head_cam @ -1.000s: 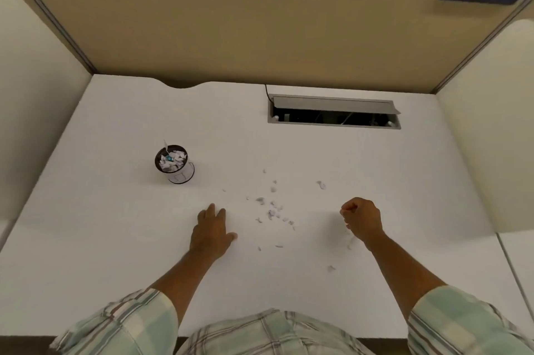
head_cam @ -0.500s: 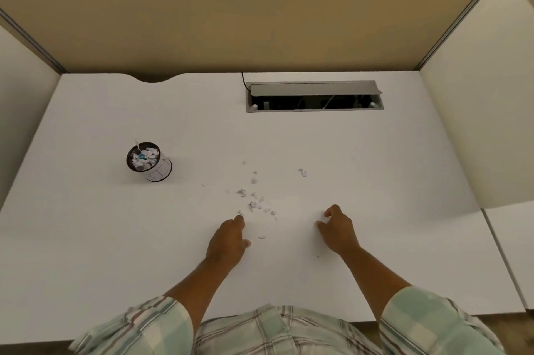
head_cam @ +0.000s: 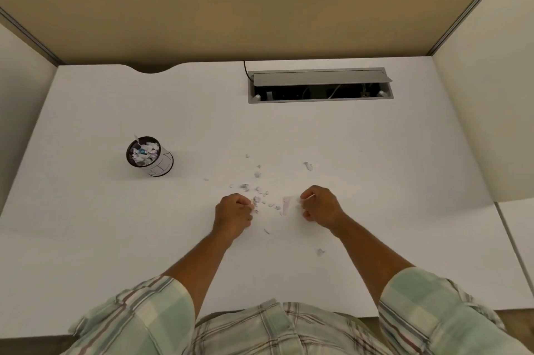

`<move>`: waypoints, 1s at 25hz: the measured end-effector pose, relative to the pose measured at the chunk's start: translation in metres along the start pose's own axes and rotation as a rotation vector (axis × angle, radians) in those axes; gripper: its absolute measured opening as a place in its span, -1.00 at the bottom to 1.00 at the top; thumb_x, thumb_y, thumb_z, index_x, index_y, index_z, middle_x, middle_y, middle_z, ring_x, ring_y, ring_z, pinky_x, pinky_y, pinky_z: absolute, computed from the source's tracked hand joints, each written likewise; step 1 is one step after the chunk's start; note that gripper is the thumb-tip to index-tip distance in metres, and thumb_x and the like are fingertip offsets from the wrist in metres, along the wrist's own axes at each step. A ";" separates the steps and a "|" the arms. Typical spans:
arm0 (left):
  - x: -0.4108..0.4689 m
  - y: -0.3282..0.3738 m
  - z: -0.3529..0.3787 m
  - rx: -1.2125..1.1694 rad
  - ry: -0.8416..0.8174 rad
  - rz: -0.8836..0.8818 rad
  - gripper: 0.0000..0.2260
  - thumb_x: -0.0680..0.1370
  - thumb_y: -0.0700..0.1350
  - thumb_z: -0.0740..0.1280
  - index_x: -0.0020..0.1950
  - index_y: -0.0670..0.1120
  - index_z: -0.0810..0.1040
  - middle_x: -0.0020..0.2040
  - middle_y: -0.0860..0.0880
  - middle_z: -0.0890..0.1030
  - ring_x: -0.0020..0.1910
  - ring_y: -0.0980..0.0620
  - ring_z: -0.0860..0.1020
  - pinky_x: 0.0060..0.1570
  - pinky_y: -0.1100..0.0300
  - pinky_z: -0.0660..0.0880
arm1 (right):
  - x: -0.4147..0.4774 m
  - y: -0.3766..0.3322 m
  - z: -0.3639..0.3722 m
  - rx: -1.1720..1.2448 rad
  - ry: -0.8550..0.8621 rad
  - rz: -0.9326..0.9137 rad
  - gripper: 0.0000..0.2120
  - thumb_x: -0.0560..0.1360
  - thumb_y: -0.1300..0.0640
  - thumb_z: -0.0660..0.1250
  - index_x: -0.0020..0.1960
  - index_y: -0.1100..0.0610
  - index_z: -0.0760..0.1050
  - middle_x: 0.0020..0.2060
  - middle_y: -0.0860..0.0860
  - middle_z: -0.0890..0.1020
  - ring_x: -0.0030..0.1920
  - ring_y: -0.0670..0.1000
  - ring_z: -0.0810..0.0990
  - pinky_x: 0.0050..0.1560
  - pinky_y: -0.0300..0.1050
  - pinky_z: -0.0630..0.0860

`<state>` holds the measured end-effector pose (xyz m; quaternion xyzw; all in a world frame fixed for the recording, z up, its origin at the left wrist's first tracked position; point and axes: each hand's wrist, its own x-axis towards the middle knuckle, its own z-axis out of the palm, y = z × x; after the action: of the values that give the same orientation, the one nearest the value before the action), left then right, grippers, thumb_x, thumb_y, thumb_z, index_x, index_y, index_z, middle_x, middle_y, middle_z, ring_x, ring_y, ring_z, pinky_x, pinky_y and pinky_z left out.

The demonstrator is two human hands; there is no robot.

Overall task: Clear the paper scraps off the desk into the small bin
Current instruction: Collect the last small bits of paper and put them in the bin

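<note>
Several small paper scraps (head_cam: 258, 189) lie scattered on the white desk (head_cam: 115, 224) just beyond my hands. My left hand (head_cam: 234, 213) is curled, its fingertips pinched at a scrap on the near left edge of the cluster. My right hand (head_cam: 320, 205) is curled into a fist, with a longer pale strip (head_cam: 287, 205) just left of its fingers. Single scraps lie apart at the far right (head_cam: 308, 165) and near my right forearm (head_cam: 320, 252). The small black mesh bin (head_cam: 163, 165) stands far left, filled with scraps.
An open grey cable tray (head_cam: 320, 85) is sunk into the desk at the back. Beige partition walls enclose the desk at the back and on both sides. A second desk surface (head_cam: 517, 224) adjoins on the right.
Both hands have moved inward toward the scrap cluster and curled their fingers shut. The view has tilted further down toward the desk.
</note>
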<state>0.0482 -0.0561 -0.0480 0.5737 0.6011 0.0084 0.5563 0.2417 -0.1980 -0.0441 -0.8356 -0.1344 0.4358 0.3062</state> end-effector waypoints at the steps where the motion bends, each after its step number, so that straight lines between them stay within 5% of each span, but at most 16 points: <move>1: 0.001 -0.001 -0.005 -0.037 0.008 -0.030 -0.91 0.54 -0.28 0.37 -0.11 -0.19 0.66 -0.17 -0.20 0.72 -0.30 -0.07 0.67 -0.15 -0.05 0.73 | -0.004 0.005 -0.010 0.027 0.020 0.039 -0.92 0.46 0.29 0.31 -0.11 0.22 0.58 -0.25 0.14 0.66 -0.39 0.06 0.64 -0.30 -0.05 0.62; 5: -0.006 -0.012 -0.014 -0.052 -0.146 -0.201 -0.83 0.57 -0.17 0.44 -0.10 -0.27 0.61 -0.20 -0.25 0.70 -0.30 -0.17 0.68 -0.13 -0.11 0.72 | -0.027 0.031 -0.038 -0.049 -0.032 0.121 -0.89 0.53 0.26 0.26 -0.06 0.28 0.54 -0.21 0.21 0.69 -0.35 0.13 0.70 -0.27 -0.01 0.69; 11: -0.026 -0.019 0.009 -0.085 -0.530 -0.369 -0.76 0.59 -0.14 0.43 0.12 -0.31 0.63 0.01 -0.29 0.73 -0.04 -0.21 0.75 -0.02 -0.07 0.70 | -0.046 0.047 -0.019 -0.239 -0.175 0.189 -0.82 0.50 0.31 0.14 0.01 0.29 0.48 -0.21 0.24 0.70 -0.28 0.20 0.74 -0.27 0.05 0.71; 16: -0.018 -0.008 0.025 -0.247 -0.419 -0.367 -0.81 0.58 -0.23 0.40 0.14 -0.30 0.62 0.03 -0.30 0.72 -0.01 -0.23 0.74 0.11 -0.13 0.67 | -0.032 0.016 0.022 0.134 -0.123 0.171 -0.77 0.46 0.40 0.19 0.10 0.30 0.47 -0.18 0.25 0.64 -0.29 0.15 0.68 -0.20 0.01 0.65; 21: 0.007 0.014 0.014 -0.258 -0.262 -0.294 -0.83 0.58 -0.24 0.38 0.13 -0.28 0.63 0.01 -0.31 0.72 -0.03 -0.23 0.74 0.05 -0.09 0.69 | 0.000 -0.033 0.050 0.265 -0.127 0.111 -0.80 0.50 0.35 0.27 0.11 0.24 0.49 -0.07 0.27 0.69 -0.07 0.19 0.73 0.01 0.11 0.69; 25: 0.024 0.027 -0.001 -0.234 -0.184 -0.255 -0.86 0.57 -0.24 0.38 0.06 -0.27 0.67 -0.16 -0.23 0.70 -0.24 -0.14 0.67 -0.09 0.02 0.67 | 0.015 -0.055 0.053 0.218 -0.095 0.101 -0.81 0.46 0.37 0.26 0.06 0.23 0.49 -0.07 0.28 0.68 -0.29 0.12 0.70 -0.24 -0.03 0.67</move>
<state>0.0726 -0.0290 -0.0461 0.4226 0.6105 -0.0451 0.6684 0.2098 -0.1268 -0.0426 -0.7814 -0.0584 0.5018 0.3664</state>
